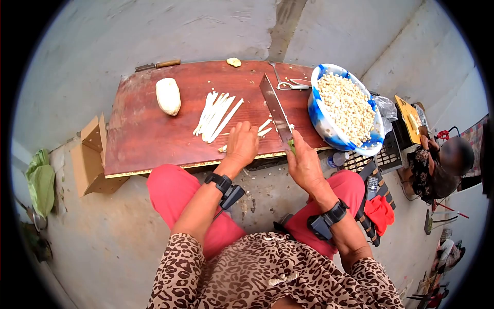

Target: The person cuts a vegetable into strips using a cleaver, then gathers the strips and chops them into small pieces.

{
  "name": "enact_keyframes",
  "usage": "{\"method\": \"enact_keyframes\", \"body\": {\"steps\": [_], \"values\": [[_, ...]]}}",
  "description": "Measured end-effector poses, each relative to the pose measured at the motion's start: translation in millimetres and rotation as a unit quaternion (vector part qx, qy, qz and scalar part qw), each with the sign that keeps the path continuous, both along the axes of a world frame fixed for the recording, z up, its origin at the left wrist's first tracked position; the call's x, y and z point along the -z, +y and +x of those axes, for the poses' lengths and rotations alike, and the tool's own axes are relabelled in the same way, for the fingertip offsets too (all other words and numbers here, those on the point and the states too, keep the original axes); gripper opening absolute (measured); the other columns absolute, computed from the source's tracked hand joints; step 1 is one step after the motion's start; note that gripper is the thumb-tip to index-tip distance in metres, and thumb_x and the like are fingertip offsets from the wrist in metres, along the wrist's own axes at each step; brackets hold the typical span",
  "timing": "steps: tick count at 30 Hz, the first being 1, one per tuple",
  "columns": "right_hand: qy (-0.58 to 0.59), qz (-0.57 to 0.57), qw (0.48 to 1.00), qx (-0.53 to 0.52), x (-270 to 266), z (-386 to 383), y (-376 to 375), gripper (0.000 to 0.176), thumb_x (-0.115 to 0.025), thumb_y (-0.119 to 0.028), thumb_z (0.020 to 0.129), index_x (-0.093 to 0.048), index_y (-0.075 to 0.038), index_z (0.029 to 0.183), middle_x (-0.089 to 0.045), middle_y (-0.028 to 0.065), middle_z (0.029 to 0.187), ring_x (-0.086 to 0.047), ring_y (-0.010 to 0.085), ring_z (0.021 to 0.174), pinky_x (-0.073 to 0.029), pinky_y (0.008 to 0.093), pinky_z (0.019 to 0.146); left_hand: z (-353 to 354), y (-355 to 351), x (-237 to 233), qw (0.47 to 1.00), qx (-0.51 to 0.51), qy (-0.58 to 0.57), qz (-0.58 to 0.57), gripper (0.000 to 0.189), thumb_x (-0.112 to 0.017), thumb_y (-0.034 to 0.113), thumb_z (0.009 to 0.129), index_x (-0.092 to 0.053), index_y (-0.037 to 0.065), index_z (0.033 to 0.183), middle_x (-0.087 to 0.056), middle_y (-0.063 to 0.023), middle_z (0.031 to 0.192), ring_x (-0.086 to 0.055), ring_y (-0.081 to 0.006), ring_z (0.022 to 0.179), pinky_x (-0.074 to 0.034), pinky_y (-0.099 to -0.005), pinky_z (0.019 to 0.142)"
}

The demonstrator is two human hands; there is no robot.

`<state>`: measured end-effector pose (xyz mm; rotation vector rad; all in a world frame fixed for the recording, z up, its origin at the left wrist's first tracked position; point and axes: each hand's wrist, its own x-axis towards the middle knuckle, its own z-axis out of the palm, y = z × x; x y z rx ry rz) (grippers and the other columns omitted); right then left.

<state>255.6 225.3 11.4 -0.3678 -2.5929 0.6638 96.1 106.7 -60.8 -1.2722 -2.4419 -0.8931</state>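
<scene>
My right hand (305, 162) is closed round the green handle of a broad kitchen knife (276, 109), whose blade points away over the table. My left hand (242, 142) is curled down on a few pale vegetable strips; their ends (265, 132) stick out towards the blade. Just beyond my left hand lies a loose bundle of longer white strips (216, 116). Farther left, a whole peeled pale vegetable (168, 96) rests on the red-brown wooden table (136, 126). A blue-and-white basin (321, 110) heaped with small pale diced pieces (346, 105) stands on the right.
At the back edge lie a second knife (158, 65), a yellowish offcut (234, 62) and a white-handled peeler (293, 86). A cardboard box (91, 159) stands left of the table. At right are a black crate (387, 153), red cloth (380, 213) and another person (437, 167) beside a yellow board (408, 119).
</scene>
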Motion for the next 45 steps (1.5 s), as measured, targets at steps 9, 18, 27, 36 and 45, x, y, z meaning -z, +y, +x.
{"method": "enact_keyframes", "body": {"steps": [9,18,27,36,45], "values": [[-0.093,-0.002,0.996,-0.006,20,1,18,0.052,-0.061,-0.009,0.088,-0.042,-0.002,0.136,-0.064,0.0285,0.095,-0.062,0.0486,0.088,-0.049,0.0551,0.077,-6,-6,0,0.998,0.062,-0.017,-0.005,0.019,-0.068,0.007,0.078,-0.067,0.007,0.097,-0.055,-0.0106,0.092,-0.055,-0.0314,0.095,-0.046,-0.0440,0.082],[-0.103,-0.013,0.994,-0.017,17,3,9,0.054,-0.061,-0.006,0.088,-0.041,0.000,0.137,-0.064,0.0293,0.093,-0.062,0.0493,0.086,-0.049,0.0558,0.076,-7,-4,4,0.997,0.066,-0.011,0.027,0.008,-0.064,0.007,0.080,-0.066,0.007,0.088,-0.056,-0.0103,0.090,-0.055,-0.0310,0.093,-0.046,-0.0435,0.079],[-0.059,-0.029,0.997,-0.033,8,6,4,0.055,-0.062,-0.007,0.087,-0.041,0.001,0.137,-0.064,0.0292,0.094,-0.062,0.0486,0.089,-0.049,0.0547,0.078,-8,-4,5,0.997,0.061,-0.036,0.013,0.017,-0.068,0.008,0.078,-0.065,0.006,0.095,-0.055,-0.0111,0.094,-0.054,-0.0321,0.099,-0.046,-0.0440,0.085],[-0.012,-0.024,0.999,-0.044,2,8,2,0.053,-0.063,-0.004,0.087,-0.041,0.000,0.134,-0.063,0.0304,0.091,-0.061,0.0498,0.086,-0.048,0.0554,0.073,-8,-4,3,0.998,0.057,-0.037,-0.006,0.020,-0.068,0.008,0.077,-0.066,0.006,0.096,-0.055,-0.0114,0.094,-0.054,-0.0321,0.099,-0.045,-0.0444,0.086],[-0.067,-0.035,0.997,-0.028,20,5,4,0.052,-0.062,-0.006,0.087,-0.042,0.002,0.134,-0.064,0.0303,0.089,-0.062,0.0497,0.085,-0.049,0.0552,0.074,-8,-6,4,0.998,0.063,-0.019,-0.007,0.020,-0.068,0.008,0.077,-0.062,0.006,0.096,-0.055,-0.0124,0.095,-0.054,-0.0333,0.099,-0.045,-0.0445,0.086]]}}
